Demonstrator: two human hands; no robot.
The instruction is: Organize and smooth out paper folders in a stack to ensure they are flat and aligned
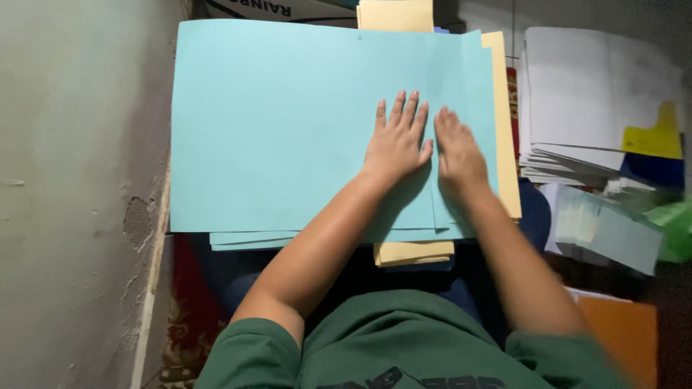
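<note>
Head view, blue sheet (pixel 288 122) under left hand (pixel 395 144)

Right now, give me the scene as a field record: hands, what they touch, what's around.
left hand: flat, fingers spread, palm down on the light blue sheet
right hand: flat on the same sheet, beside the left, blurred
grip: neither hand closed on anything
under the sheet: more blue sheets, yellow sheets showing at the right edge
right side: stack of white paper, small pale blue sheets, orange sheet
left side: wall
</note>
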